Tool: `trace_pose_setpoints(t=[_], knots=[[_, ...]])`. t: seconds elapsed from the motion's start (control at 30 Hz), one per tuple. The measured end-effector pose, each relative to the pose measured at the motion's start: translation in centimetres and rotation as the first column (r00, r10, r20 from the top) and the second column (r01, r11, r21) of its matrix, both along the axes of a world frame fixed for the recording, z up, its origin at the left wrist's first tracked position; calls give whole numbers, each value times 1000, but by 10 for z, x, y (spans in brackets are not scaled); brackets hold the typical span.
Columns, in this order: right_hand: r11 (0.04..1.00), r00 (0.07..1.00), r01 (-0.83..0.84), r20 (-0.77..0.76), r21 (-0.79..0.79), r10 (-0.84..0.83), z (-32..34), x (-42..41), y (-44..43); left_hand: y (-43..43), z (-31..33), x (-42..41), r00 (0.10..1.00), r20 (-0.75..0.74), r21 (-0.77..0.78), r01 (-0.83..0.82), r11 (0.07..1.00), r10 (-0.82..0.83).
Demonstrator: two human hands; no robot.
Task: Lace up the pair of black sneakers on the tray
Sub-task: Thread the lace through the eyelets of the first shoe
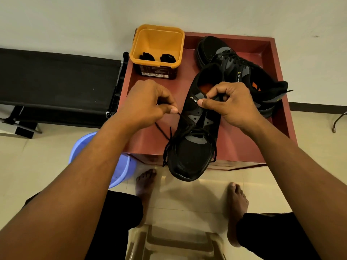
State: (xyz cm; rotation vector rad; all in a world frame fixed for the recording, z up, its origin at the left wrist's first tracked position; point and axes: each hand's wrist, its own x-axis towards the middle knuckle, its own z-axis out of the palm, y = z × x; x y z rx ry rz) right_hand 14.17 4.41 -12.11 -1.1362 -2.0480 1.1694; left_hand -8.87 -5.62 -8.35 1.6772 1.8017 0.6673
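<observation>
Beige stool (174,241) lowest, left hand (148,104) pinching black lace (162,131), right hand (231,104) pinching near sneaker (193,151) at its upper, toe overhanging red tray (234,139), second sneaker (212,47) behind, yellow tub (157,40) far-left.

Forearms (90,175) and feet (237,203) are bare; black legwear (120,222), probably trousers.

The left forearm (97,156) and right forearm (277,152) reach forward. The left grip (148,102) pinches the lace (161,130) with thumb and forefinger; the right grip (231,102) pinches the sneaker (191,152) at its eyelet flap.
</observation>
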Motion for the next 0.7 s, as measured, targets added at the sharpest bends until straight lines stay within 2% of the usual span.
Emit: trace_pose_setpoints(t=[0.13,0.3,0.4,0.5,0.6,0.7], knots=[[1000,1000,-1,15,23,0,1,1,0,-6,-3,23,991,46,-53,125,991,-122],[1000,1000,-5,3,4,5,0,1,0,0,4,-4,994,47,42,-98,994,96],[1000,1000,-1,-3,11,1,-1,2,0,-7,6,8,991,119,-28,62,998,-59],[1000,1000,-8,10,23,8,0,0,-1,-8,-5,29,984,55,-49,173,984,-170],[1000,1000,-12,3,19,12,0,0,-1,-3,-4,11,997,7,12,77,997,-77],[1000,1000,-5,-6,5,5,-2,1,0,-2,-1,-5,995,99,13,-8,1000,7]])
